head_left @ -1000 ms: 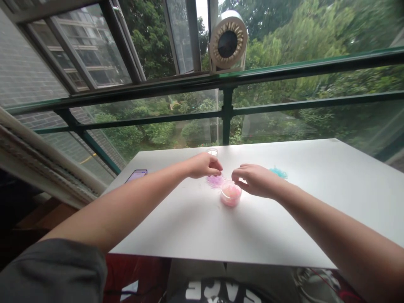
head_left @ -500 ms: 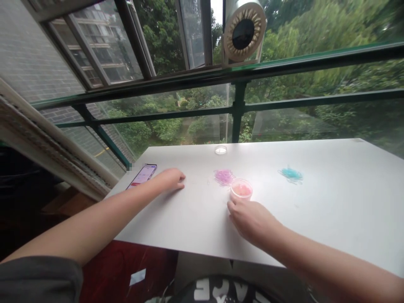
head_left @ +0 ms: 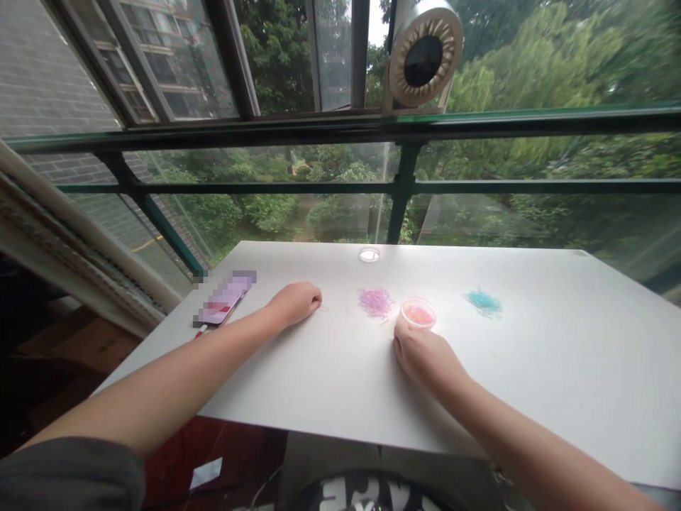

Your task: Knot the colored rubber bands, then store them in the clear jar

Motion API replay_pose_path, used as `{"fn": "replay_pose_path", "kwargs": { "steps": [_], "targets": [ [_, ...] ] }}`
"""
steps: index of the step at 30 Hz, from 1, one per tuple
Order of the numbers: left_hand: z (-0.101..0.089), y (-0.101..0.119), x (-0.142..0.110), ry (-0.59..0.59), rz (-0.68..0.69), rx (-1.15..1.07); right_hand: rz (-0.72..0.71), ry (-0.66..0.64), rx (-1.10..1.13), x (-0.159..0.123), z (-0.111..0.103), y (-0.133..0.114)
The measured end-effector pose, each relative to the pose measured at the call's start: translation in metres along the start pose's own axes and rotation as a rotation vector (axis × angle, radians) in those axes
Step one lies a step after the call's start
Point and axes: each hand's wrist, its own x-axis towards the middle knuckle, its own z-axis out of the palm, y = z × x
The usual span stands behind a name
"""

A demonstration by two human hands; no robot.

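My right hand [head_left: 425,349] is closed at the near side of a small clear round tub [head_left: 418,313], gripping it; pink and orange small bands show inside. On the left, my left hand [head_left: 298,302] rests low over the table with its fingers pressed together; what they hold, if anything, is too small to make out. A faint yellowish loop [head_left: 325,309] lies right by those fingertips. Between the hands sits a loose pile of purple bands [head_left: 375,301]. Further right lies a pile of teal bands [head_left: 484,301].
A clear round lid [head_left: 369,255] lies near the far edge of the white table [head_left: 558,369]. At the left is a phone [head_left: 228,298], partly blurred out. Behind the table run a green railing [head_left: 266,189] and windows, with a round fan-like device [head_left: 424,60] above.
The left hand's thumb and fingers, slightly apart before, are now pressed together. My right hand stays at the tub. The whole view has tilted a little.
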Motion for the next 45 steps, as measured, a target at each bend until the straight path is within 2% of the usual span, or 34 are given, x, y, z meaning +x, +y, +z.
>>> {"fn": "replay_pose_path", "kwargs": {
  "steps": [5, 13, 19, 27, 32, 37, 41, 45],
  "targets": [
    [-0.001, 0.003, 0.003, 0.005, 0.016, -0.041, -0.01, -0.035, -0.021, 0.016, -0.008, -0.009],
    [-0.006, 0.014, 0.019, -0.069, 0.133, -0.057, -0.004, -0.114, 0.048, 0.031, -0.019, -0.022],
    [-0.014, 0.03, 0.025, -0.191, 0.218, -0.032, -0.015, -0.055, 0.019, 0.029, -0.013, -0.017],
    [0.004, 0.043, 0.029, -0.04, 0.1, -0.014, -0.01, -0.049, -0.035, 0.027, -0.012, -0.02],
    [0.002, 0.033, 0.029, -0.055, 0.11, 0.008, -0.016, -0.085, -0.013, 0.024, -0.011, -0.018],
    [-0.01, 0.004, 0.021, -0.1, 0.065, -0.041, -0.072, -0.094, 0.101, 0.025, -0.014, -0.026],
    [-0.018, -0.013, 0.012, -0.12, 0.002, -0.076, -0.134, -0.006, 0.2, 0.049, -0.021, -0.044],
    [-0.018, -0.011, 0.006, -0.153, 0.032, -0.013, -0.161, -0.005, 0.111, 0.084, -0.026, -0.062]
  ]
}}
